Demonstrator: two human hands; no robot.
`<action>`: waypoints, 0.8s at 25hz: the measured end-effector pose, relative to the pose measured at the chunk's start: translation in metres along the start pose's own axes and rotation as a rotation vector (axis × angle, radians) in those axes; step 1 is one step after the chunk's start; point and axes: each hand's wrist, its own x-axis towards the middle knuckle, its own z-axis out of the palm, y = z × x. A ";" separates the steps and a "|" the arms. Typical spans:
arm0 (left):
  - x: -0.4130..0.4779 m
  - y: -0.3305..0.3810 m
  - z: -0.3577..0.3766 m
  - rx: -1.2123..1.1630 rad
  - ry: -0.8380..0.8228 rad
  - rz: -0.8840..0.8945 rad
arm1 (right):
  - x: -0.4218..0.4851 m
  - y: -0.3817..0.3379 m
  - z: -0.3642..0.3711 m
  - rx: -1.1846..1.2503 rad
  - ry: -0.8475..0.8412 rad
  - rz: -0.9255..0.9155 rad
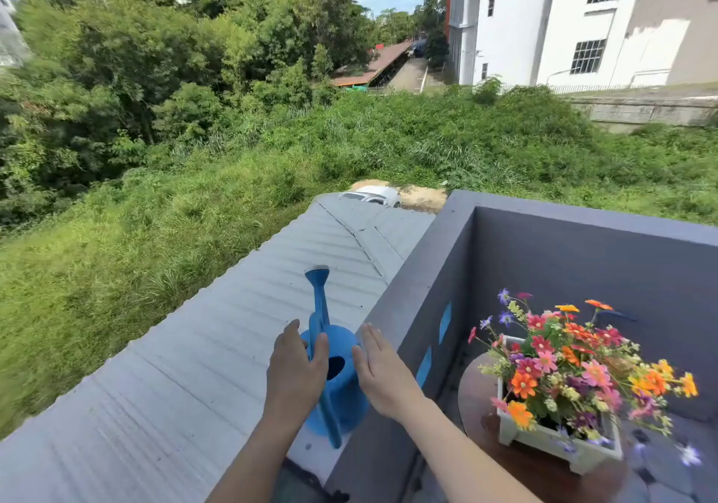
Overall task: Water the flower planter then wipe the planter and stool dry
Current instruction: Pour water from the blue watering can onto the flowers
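Observation:
A blue watering can stands on top of the grey balcony wall, its spout pointing away from me. My left hand wraps the can's left side near the base of the spout. My right hand lies flat and open against the can's right side, fingers straight. To the right, inside the balcony, a white rectangular planter full of mixed coloured flowers sits on a round dark wooden stool.
Beyond the wall a corrugated grey roof drops away to grass and trees. The balcony's far wall closes the corner behind the planter. Stone-patterned floor shows at the lower right.

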 end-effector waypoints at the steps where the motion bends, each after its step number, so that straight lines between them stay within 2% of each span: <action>1: -0.005 -0.001 0.007 -0.087 0.004 -0.061 | 0.003 -0.001 0.006 0.022 0.009 0.005; 4: -0.024 0.002 0.027 -0.270 0.011 -0.204 | 0.009 0.004 0.020 0.012 -0.001 0.010; 6: -0.030 0.006 0.035 -0.376 0.081 -0.261 | 0.008 0.007 0.024 0.008 0.021 -0.015; 9: -0.031 0.015 0.038 -0.394 0.219 -0.254 | 0.011 0.007 0.024 0.037 0.038 -0.021; 13: -0.030 0.017 0.034 -0.385 0.295 -0.229 | 0.011 -0.001 0.019 0.052 0.013 -0.015; 16: -0.027 0.012 0.028 -0.337 0.287 -0.204 | 0.005 -0.004 0.012 0.017 -0.013 -0.022; 20: -0.032 0.026 0.014 -0.406 0.205 -0.139 | -0.013 -0.006 -0.007 -0.013 0.029 -0.026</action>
